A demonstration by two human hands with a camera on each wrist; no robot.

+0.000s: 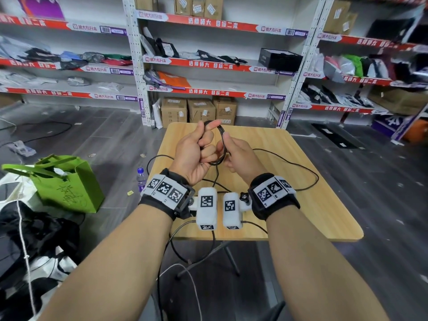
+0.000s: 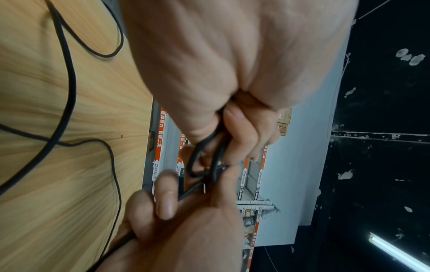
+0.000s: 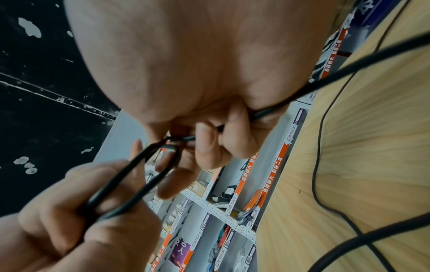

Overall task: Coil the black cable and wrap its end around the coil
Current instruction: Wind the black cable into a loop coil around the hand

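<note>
Head view: both hands are raised above a small wooden table [image 1: 301, 205], close together, with a small coil of the black cable [image 1: 222, 144] held between them. The left hand [image 1: 196, 151] has its fingers curled through and around the loops, gripping the coil; the left wrist view shows the strands emerging from between its curled fingers [image 2: 242, 128]. The right hand [image 1: 243, 156] pinches the cable at the coil's right side, its fingers bent around the strand; in the right wrist view the cable runs under the fingertips [image 3: 204, 139] and out past the palm toward the table. The uncoiled remainder of the cable trails down from the hands and lies in loose curves across the tabletop, one loop reaching toward the right edge and another hanging off the left edge. Beyond the table stand shelves [image 1: 208, 66] of parcels and cardboard boxes [image 1: 199, 111]; a green bag [image 1: 67, 181] sits on the floor at left.
</note>
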